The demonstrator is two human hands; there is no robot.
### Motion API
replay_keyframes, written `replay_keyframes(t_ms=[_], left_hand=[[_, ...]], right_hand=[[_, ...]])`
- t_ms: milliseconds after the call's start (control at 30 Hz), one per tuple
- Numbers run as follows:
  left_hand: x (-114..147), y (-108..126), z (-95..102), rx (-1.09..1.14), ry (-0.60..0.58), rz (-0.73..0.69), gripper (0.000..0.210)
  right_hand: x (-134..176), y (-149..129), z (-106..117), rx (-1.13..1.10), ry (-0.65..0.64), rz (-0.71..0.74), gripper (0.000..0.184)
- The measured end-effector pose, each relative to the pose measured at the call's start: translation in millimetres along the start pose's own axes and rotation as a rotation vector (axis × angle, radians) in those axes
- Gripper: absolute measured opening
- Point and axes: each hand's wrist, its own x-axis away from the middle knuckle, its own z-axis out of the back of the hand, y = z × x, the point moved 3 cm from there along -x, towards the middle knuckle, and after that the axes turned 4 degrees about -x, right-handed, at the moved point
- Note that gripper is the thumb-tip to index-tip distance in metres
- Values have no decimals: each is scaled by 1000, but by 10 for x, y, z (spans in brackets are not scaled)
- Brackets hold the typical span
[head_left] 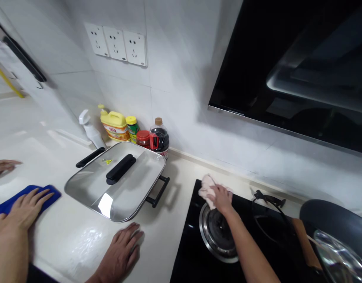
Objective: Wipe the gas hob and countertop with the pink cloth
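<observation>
My left hand [122,247] rests flat on the pale countertop [157,239], fingers apart, with nothing in it. It lies just in front of a rectangular pan with a glass lid [92,184] and black handles. My right hand [221,198] reaches over the black glass cooktop [185,253] and presses a pale pink cloth [207,186] against its back left corner. Under my right forearm sits a round burner with a metal ring [209,241], partly covered by the arm.
On the left, another person's hand [24,208] lies on a blue cloth [52,193], near a second hand [4,167]. Bottles [114,125] and a spray bottle [94,131] stand behind the pan. A black wok [331,214] is at the right, below a range hood [257,78].
</observation>
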Motion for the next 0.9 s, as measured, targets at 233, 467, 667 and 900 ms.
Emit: replay_keyframes(t_ms=[233,467,667,900], left_hand=[[34,-1,-41,-1,-16,19,35],[105,-24,-95,15,-17,30,38],[79,52,-1,-42,-64,39,38],[164,74,-59,-54,-87,80,45]], right_hand=[[247,947,61,37,49,-362,68],[91,965,-42,23,98,-417,72],[-413,974,214,-6,113,-531,78],[-800,50,65,17,137,-474,79]])
